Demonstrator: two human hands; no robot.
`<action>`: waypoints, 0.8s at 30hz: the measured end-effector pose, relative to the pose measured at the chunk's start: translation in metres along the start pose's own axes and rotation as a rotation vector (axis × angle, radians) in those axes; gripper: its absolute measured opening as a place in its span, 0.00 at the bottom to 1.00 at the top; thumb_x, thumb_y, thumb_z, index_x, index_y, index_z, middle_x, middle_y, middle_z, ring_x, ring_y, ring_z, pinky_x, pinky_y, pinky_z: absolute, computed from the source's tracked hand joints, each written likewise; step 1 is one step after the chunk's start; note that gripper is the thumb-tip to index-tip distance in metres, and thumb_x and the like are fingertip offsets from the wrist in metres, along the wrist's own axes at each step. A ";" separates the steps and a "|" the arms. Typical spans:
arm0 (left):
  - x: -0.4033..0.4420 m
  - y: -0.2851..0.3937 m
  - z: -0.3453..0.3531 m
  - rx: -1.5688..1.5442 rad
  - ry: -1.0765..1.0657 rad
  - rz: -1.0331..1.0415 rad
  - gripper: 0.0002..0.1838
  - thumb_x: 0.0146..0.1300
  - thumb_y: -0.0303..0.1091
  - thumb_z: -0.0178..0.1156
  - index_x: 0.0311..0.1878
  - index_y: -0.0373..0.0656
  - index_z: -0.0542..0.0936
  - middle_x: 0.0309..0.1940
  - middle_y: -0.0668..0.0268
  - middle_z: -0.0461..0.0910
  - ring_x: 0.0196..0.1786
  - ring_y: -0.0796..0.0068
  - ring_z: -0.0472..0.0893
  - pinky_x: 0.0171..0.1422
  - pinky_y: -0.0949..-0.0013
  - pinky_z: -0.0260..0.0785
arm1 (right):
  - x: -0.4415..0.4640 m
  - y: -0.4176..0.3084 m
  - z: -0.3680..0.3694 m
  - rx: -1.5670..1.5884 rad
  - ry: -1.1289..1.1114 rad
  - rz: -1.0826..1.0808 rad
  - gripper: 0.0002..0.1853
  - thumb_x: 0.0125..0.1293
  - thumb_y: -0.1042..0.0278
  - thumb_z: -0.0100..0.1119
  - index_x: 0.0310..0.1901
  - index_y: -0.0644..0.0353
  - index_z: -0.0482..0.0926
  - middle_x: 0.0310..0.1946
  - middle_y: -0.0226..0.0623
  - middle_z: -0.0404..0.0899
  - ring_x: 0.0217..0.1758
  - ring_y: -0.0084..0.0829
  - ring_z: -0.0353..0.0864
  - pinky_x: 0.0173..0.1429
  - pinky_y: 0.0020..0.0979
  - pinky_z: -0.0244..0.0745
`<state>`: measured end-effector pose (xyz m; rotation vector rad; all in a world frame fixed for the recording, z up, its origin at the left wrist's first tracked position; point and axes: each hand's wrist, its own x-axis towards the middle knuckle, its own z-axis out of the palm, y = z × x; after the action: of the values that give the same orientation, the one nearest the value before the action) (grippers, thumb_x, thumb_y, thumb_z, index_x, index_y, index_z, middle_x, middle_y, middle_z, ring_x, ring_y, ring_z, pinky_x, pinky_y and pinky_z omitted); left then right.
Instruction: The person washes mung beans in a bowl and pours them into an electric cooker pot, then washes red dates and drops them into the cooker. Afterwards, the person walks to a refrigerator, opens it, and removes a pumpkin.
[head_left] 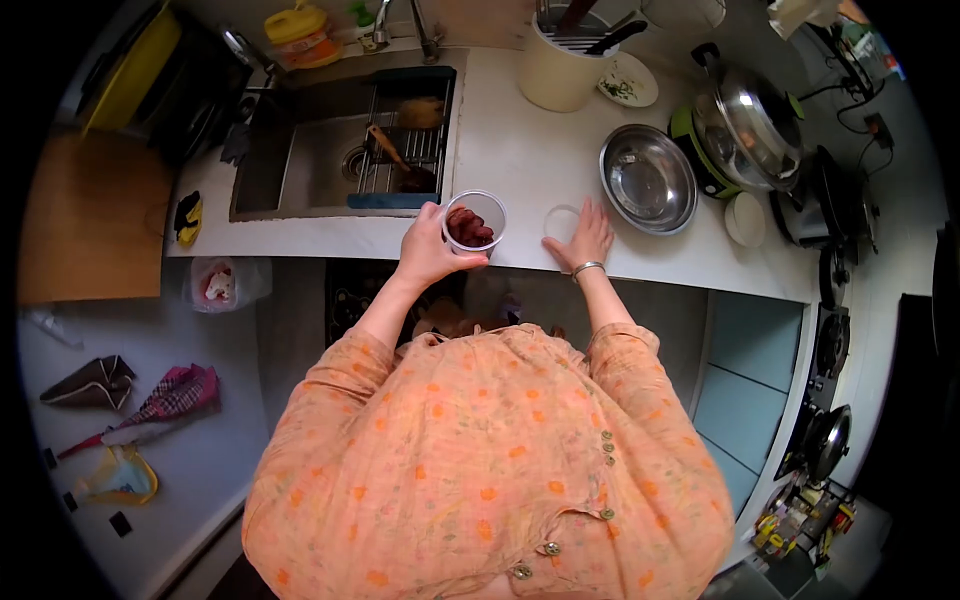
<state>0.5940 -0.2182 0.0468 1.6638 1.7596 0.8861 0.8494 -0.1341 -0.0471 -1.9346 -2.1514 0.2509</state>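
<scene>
A clear plastic cup [497, 205] holds dark reddish-brown pieces of food [469, 228], whose kind I cannot make out. My left hand [428, 248] is wrapped round the cup at the counter's front edge. On the white counter, my right hand [585, 240] rests with its fingers stretched out and thumb apart. Beside its thumb lies a round clear lid [561, 222]; whether the fingers touch it is hard to tell. An empty metal bowl [648, 180] stands just right of that hand.
Left is a sink [312, 165] with a draining rack [378, 150] and a wooden-handled utensil [388, 147]. Behind stand a utensil bucket [550, 75] and a plate with green bits [630, 80]. A glass-lidded cooker [745, 120] and white bowl [745, 219] are at right.
</scene>
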 end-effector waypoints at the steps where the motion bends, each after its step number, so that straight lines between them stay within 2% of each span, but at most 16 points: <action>1: 0.000 0.003 -0.001 0.096 0.007 0.020 0.41 0.24 0.44 0.76 0.48 0.41 0.72 0.39 0.64 0.71 0.43 0.65 0.75 0.49 0.68 0.67 | 0.003 0.009 0.008 0.048 -0.013 0.001 0.53 0.38 0.48 0.70 0.63 0.60 0.51 0.60 0.47 0.57 0.66 0.45 0.50 0.66 0.50 0.46; 2: 0.001 0.005 -0.001 0.194 0.017 0.040 0.41 0.24 0.47 0.75 0.47 0.42 0.72 0.37 0.63 0.70 0.41 0.62 0.75 0.47 0.67 0.68 | 0.009 0.011 0.009 0.097 -0.024 -0.002 0.51 0.38 0.51 0.70 0.62 0.59 0.52 0.59 0.47 0.58 0.66 0.45 0.52 0.66 0.49 0.47; 3: 0.002 0.005 -0.001 0.190 0.028 0.066 0.41 0.25 0.50 0.74 0.47 0.43 0.73 0.37 0.62 0.68 0.40 0.60 0.74 0.45 0.64 0.68 | 0.014 0.015 0.007 0.139 0.050 -0.168 0.48 0.37 0.57 0.70 0.61 0.59 0.55 0.56 0.48 0.61 0.62 0.45 0.57 0.63 0.44 0.55; 4: 0.002 0.006 -0.001 0.194 0.042 0.053 0.41 0.25 0.50 0.74 0.47 0.43 0.73 0.37 0.62 0.68 0.40 0.60 0.74 0.45 0.64 0.68 | 0.015 0.006 -0.002 0.143 0.044 -0.185 0.48 0.37 0.57 0.70 0.61 0.59 0.55 0.56 0.48 0.61 0.62 0.45 0.57 0.63 0.44 0.55; 6: 0.005 0.006 0.002 0.225 0.018 0.054 0.40 0.26 0.51 0.73 0.46 0.43 0.73 0.38 0.61 0.69 0.42 0.59 0.74 0.44 0.63 0.69 | 0.014 -0.018 -0.035 0.272 -0.087 -0.353 0.46 0.36 0.60 0.70 0.60 0.59 0.57 0.51 0.48 0.64 0.55 0.46 0.63 0.58 0.39 0.62; 7: 0.006 0.006 0.002 0.241 0.016 0.066 0.39 0.26 0.51 0.73 0.46 0.43 0.73 0.38 0.60 0.69 0.42 0.59 0.74 0.44 0.62 0.69 | 0.011 -0.034 -0.055 0.269 -0.091 -0.367 0.46 0.36 0.60 0.70 0.60 0.59 0.57 0.51 0.48 0.64 0.55 0.46 0.63 0.58 0.39 0.62; 9: 0.009 0.008 0.007 0.264 0.040 0.097 0.39 0.26 0.51 0.73 0.45 0.43 0.72 0.38 0.60 0.69 0.42 0.59 0.74 0.43 0.62 0.69 | 0.004 -0.068 -0.095 0.112 -0.277 -0.588 0.46 0.36 0.63 0.70 0.59 0.60 0.57 0.48 0.49 0.65 0.51 0.45 0.66 0.54 0.38 0.67; 12: 0.013 0.013 0.010 0.287 0.101 0.164 0.37 0.25 0.49 0.73 0.43 0.42 0.73 0.37 0.60 0.69 0.39 0.59 0.75 0.42 0.62 0.70 | 0.002 -0.105 -0.142 0.095 -0.288 -0.687 0.46 0.34 0.64 0.71 0.58 0.60 0.58 0.45 0.48 0.65 0.49 0.45 0.67 0.51 0.38 0.69; 14: 0.013 0.011 0.009 0.263 0.067 0.183 0.37 0.25 0.49 0.73 0.42 0.42 0.73 0.37 0.60 0.69 0.39 0.59 0.75 0.42 0.62 0.70 | 0.008 -0.122 -0.154 0.141 -0.254 -0.756 0.45 0.32 0.63 0.73 0.57 0.60 0.60 0.45 0.47 0.65 0.48 0.45 0.68 0.50 0.37 0.70; 16: 0.011 0.009 0.010 0.259 0.073 0.197 0.36 0.25 0.49 0.73 0.42 0.42 0.73 0.36 0.60 0.69 0.38 0.59 0.75 0.41 0.61 0.70 | 0.015 -0.134 -0.151 0.192 -0.222 -0.819 0.45 0.30 0.62 0.74 0.55 0.59 0.62 0.44 0.46 0.66 0.47 0.45 0.68 0.49 0.37 0.71; 19: 0.010 -0.002 0.017 0.177 0.111 0.212 0.36 0.26 0.51 0.73 0.41 0.42 0.73 0.35 0.60 0.69 0.36 0.57 0.74 0.38 0.59 0.69 | 0.021 -0.140 -0.134 0.263 -0.334 -0.931 0.44 0.27 0.59 0.76 0.51 0.59 0.66 0.44 0.44 0.66 0.45 0.44 0.69 0.49 0.37 0.70; 21: 0.008 -0.009 0.016 0.176 0.112 0.211 0.37 0.26 0.51 0.73 0.41 0.43 0.73 0.35 0.60 0.69 0.37 0.57 0.74 0.38 0.59 0.69 | 0.022 -0.143 -0.130 0.111 -0.351 -1.016 0.42 0.27 0.56 0.76 0.49 0.59 0.69 0.45 0.44 0.65 0.45 0.44 0.70 0.49 0.37 0.70; 24: 0.005 -0.009 0.008 0.167 0.111 0.214 0.37 0.26 0.52 0.72 0.41 0.43 0.73 0.35 0.60 0.69 0.38 0.58 0.74 0.39 0.60 0.69 | 0.022 -0.148 -0.127 0.093 -0.348 -1.047 0.39 0.30 0.55 0.74 0.48 0.60 0.69 0.44 0.44 0.67 0.45 0.42 0.71 0.50 0.36 0.69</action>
<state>0.5941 -0.2127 0.0345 1.9739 1.7949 0.9644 0.7428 -0.1323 0.1181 -0.5406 -2.9527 0.4745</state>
